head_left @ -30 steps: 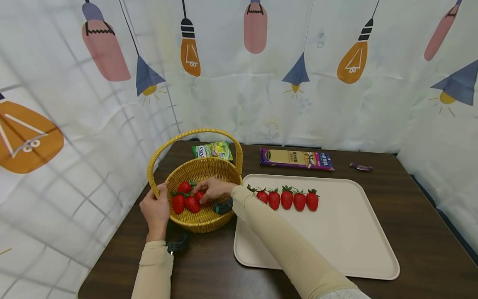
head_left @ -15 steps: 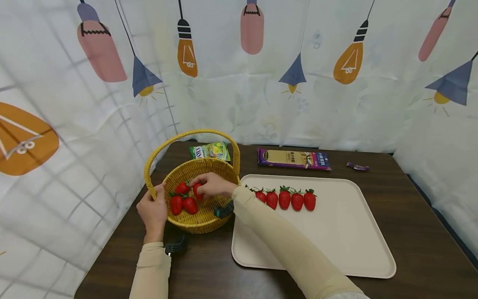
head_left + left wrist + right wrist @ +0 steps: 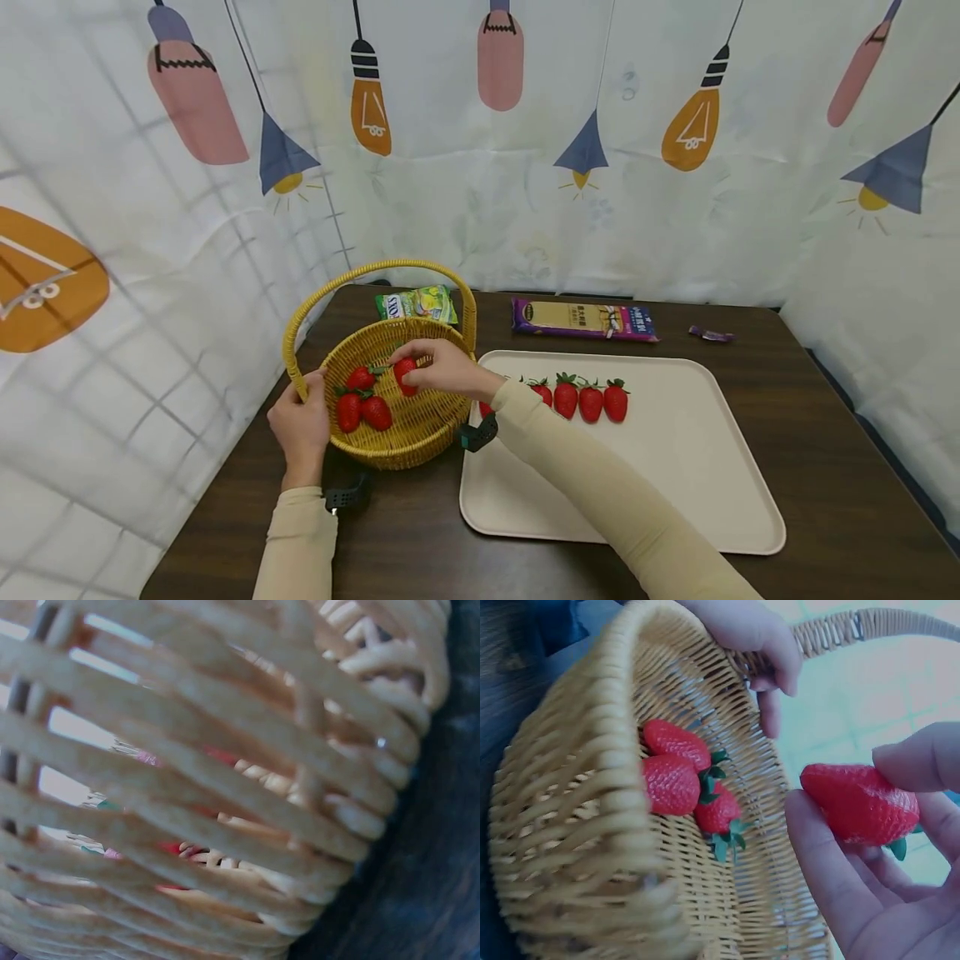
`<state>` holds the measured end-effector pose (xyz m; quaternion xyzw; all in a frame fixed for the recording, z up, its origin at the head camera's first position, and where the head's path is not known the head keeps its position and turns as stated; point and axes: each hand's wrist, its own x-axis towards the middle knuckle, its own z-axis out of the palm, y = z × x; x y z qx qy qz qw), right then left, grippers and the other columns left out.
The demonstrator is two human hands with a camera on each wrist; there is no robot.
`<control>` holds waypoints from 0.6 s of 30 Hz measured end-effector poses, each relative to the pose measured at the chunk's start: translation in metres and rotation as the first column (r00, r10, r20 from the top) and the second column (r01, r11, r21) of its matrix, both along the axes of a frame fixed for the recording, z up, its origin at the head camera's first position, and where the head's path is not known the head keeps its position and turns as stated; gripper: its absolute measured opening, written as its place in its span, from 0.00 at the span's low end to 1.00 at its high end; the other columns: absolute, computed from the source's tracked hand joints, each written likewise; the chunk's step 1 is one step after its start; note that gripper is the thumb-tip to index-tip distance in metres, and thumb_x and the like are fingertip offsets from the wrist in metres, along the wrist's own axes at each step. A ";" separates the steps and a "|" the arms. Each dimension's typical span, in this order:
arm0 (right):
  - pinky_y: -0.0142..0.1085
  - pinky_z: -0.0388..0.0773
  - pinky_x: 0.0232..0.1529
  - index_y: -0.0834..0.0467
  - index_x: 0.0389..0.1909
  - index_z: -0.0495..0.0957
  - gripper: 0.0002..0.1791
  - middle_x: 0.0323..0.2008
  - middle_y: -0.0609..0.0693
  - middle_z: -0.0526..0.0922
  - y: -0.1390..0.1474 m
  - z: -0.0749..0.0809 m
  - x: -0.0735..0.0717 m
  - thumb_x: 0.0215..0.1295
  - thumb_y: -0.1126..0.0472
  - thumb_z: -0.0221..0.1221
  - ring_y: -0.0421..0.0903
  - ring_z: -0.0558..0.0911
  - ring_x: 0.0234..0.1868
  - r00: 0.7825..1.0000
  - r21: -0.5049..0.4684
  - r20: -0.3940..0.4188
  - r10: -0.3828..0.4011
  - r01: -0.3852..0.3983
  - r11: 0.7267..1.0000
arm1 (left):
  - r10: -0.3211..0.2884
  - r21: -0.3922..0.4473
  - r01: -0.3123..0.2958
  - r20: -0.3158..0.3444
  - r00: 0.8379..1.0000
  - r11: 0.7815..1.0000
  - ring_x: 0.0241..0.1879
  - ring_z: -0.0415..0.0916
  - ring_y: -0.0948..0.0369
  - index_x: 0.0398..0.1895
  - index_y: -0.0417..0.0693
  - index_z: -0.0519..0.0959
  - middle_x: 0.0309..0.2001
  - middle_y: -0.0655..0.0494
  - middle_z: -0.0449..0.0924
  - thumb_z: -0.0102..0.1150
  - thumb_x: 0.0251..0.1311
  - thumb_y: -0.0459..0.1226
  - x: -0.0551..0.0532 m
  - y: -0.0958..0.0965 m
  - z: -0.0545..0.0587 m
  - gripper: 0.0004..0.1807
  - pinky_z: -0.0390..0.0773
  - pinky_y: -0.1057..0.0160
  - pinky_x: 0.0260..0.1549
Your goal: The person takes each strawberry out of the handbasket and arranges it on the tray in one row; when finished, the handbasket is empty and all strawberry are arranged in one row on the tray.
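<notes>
In the head view my left hand (image 3: pixel 302 429) grips the rim of a yellow wicker basket (image 3: pixel 401 454) at the foot of its arched handle. My right hand (image 3: pixel 446 368) pinches a red strawberry (image 3: pixel 406 377) between thumb and fingers, above the basket's inside. The right wrist view shows this held strawberry (image 3: pixel 859 804) tilted, its green leaves partly behind the fingers. Three strawberries lie together in the basket: an upper one (image 3: pixel 361 379), a left one (image 3: pixel 348 412) and a right one (image 3: pixel 377 412). Close basket weave (image 3: pixel 225 750) fills most of the left wrist view, hiding the left hand.
Right of the basket, a beige tray (image 3: pixel 637 492) bears a row of several strawberries (image 3: pixel 566 400), partly hidden by the right forearm. Behind stand a green snack bag (image 3: pixel 417 304), a purple-edged packet (image 3: pixel 585 320) and a small purple wrapper (image 3: pixel 711 334) on the dark table (image 3: pixel 405 533).
My right hand has taken hold of a strawberry in the basket, lifted it from the others and drawn it slightly right. My left hand keeps its grip on the basket.
</notes>
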<state>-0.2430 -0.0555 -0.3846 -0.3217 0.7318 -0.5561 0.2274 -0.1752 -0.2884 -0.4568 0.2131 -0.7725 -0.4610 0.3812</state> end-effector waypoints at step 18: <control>0.56 0.77 0.50 0.53 0.57 0.79 0.17 0.58 0.53 0.78 0.098 -0.023 0.018 0.69 0.65 0.55 0.50 0.83 0.49 0.970 -0.103 0.039 -0.240 0.243 0.965 | -0.005 -0.002 0.005 -0.001 1.000 1.000 0.20 0.65 0.63 0.41 0.47 0.88 0.38 0.44 0.86 0.53 0.68 0.47 -0.001 0.000 0.000 0.18 0.62 0.67 0.23</control>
